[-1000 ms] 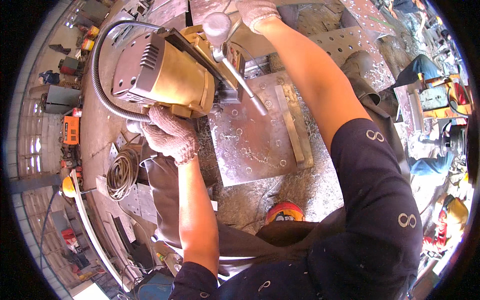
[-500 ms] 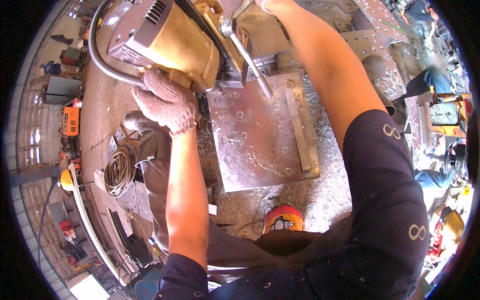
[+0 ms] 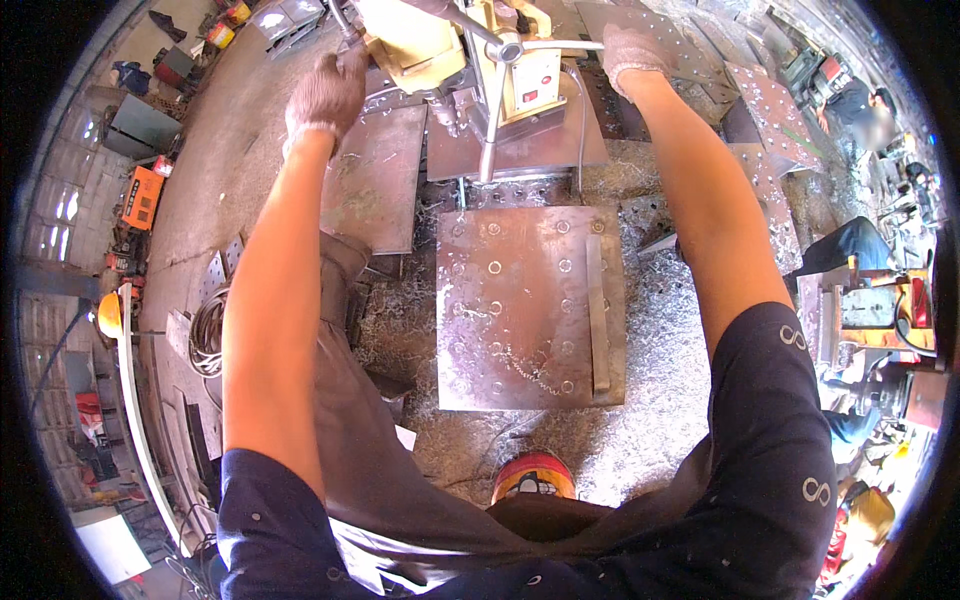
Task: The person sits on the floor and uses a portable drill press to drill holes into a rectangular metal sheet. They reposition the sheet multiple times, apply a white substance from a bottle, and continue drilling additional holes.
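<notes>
A yellow magnetic drill (image 3: 415, 50) stands at the top of the view on a dark steel plate (image 3: 480, 150). My left hand (image 3: 328, 95), in a knitted glove, is closed round the drill's grey hose (image 3: 343, 20) beside the motor. My gloved right hand (image 3: 632, 55) grips the end of a feed handle (image 3: 560, 45); other spokes stick out from the same hub. Nearer to me lies a steel plate (image 3: 520, 320) with rows of round marks or holes and curled metal shavings. A flat steel bar (image 3: 598, 320) lies along its right side.
Metal chips are scattered over the floor (image 3: 660, 360). A red and yellow bucket (image 3: 533, 475) stands near my legs. Another steel plate (image 3: 370, 175) is left of the drill. Coiled cable (image 3: 207, 335) lies further left. A person (image 3: 855, 115) is at the far right.
The drill has moved away from me, off the near plate's far edge and onto the plate beyond. Both hands have gone with it, and my right hand now shows fully on the handle.
</notes>
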{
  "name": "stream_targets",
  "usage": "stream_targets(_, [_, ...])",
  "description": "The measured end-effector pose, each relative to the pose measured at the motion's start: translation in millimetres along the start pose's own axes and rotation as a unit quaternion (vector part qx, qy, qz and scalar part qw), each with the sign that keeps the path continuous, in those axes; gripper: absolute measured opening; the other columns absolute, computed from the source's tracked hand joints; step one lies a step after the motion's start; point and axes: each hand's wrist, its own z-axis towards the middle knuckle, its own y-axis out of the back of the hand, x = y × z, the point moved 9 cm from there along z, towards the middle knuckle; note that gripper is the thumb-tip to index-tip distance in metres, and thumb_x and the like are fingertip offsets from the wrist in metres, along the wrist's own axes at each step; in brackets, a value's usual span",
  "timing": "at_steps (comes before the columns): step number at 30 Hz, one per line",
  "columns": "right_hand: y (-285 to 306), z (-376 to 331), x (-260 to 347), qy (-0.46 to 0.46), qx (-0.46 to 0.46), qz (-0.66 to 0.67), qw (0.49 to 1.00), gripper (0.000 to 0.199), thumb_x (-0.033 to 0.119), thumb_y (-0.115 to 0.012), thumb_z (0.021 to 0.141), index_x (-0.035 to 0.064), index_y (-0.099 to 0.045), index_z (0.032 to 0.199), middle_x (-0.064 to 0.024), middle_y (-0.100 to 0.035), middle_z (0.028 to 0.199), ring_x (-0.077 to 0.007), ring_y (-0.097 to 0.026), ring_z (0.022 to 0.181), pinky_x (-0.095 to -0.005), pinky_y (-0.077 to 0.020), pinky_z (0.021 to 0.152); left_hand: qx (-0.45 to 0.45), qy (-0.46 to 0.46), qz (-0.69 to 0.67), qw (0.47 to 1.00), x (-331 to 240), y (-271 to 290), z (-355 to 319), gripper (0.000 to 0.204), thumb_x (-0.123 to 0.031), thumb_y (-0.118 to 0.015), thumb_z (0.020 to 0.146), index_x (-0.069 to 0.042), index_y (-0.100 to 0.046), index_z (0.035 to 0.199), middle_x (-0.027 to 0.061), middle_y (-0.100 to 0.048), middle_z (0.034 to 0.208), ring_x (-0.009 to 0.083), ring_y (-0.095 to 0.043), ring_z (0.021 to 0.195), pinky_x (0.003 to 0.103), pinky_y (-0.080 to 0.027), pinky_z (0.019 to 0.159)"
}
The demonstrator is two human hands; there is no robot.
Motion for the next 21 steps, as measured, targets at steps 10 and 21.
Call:
stream_targets(10, [113.7,34.2,5.7,0.080,-0.223,-0.163,0.958,0.021,0.012,-0.062,0.093,0.0044,-0.081,0.095,-0.0197,-0.076,0.093,-0.0353,-0.076,0.081,-0.0507,-0.0559,0.068,0.429,-0.015,-0.144,0.891,-68.6,19.2,-335.9,0.056,-0.055,-0.060,0.106,-0.003,-0.075,0.120,0.0253,-0.078,0.109,0.0458,-0.076,0.104,0.055,-0.058,0.093])
stream_targets(21, [187.1,-25.1,118.2,0.183,-0.309,-0.246,0.900,0.030,0.013,-0.061,0.090,-0.0030,-0.081,0.106,-0.0221,-0.078,0.098,-0.0335,-0.078,0.083,-0.0548,-0.0613,0.068,0.463,-0.093,-0.118,0.874,-52.5,-40.6,-421.8,0.062,-0.058,-0.053,0.108,-0.003,-0.070,0.132,0.0254,-0.077,0.117,0.0450,-0.074,0.110,0.057,-0.056,0.097])
